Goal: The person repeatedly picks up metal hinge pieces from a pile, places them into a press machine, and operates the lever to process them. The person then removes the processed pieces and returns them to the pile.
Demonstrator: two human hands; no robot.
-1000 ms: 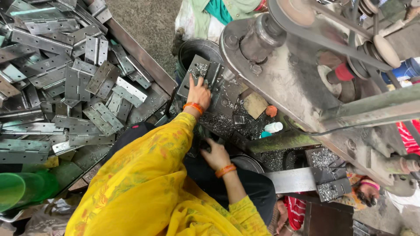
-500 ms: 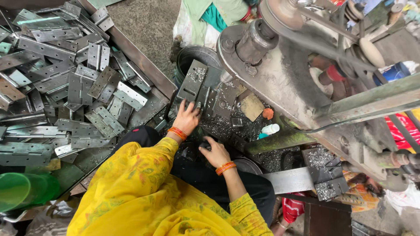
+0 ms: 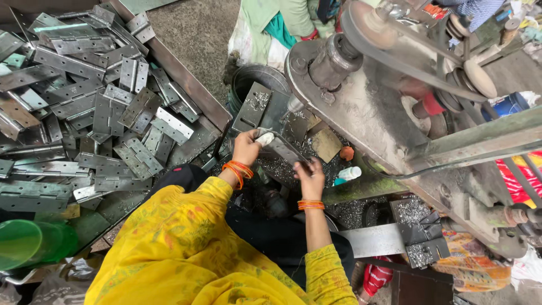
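Leftward, a heap of grey punched steel hinge plates [image 3: 107,113] (too many to count) fills a metal tray [image 3: 192,85]. The left hand [image 3: 247,148] grips a whitish rag [image 3: 264,137] pressed on one long grey steel hinge strip [image 3: 282,149]; the right hand [image 3: 309,176] clasps the strip's lower end. Close right stands a belt-driven grey machine [image 3: 361,107], leaving little room.
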